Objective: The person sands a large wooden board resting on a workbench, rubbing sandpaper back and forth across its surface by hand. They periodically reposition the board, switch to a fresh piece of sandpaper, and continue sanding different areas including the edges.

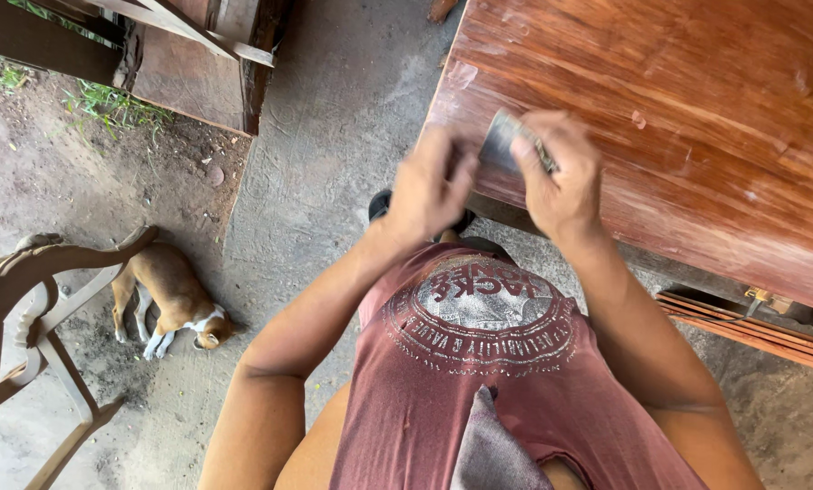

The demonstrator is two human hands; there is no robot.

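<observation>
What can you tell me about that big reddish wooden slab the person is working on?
The wooden slab is a broad, thick board of reddish-brown wood with streaky grain and a slight sheen. Pale scuffs and small chips dot its top, and the near corner looks lighter and worn. It lies flat, raised above the concrete floor, filling the upper right of the view. At its near edge the right hand presses a small grey sheet, seemingly sandpaper, onto it; the left hand is beside, blurred.

The person is wearing a sleeveless maroon shirt [479, 363] bearing a round silver-grey print, leaving both arms bare; a grey cloth [492, 449] is hanging at the chest.
</observation>
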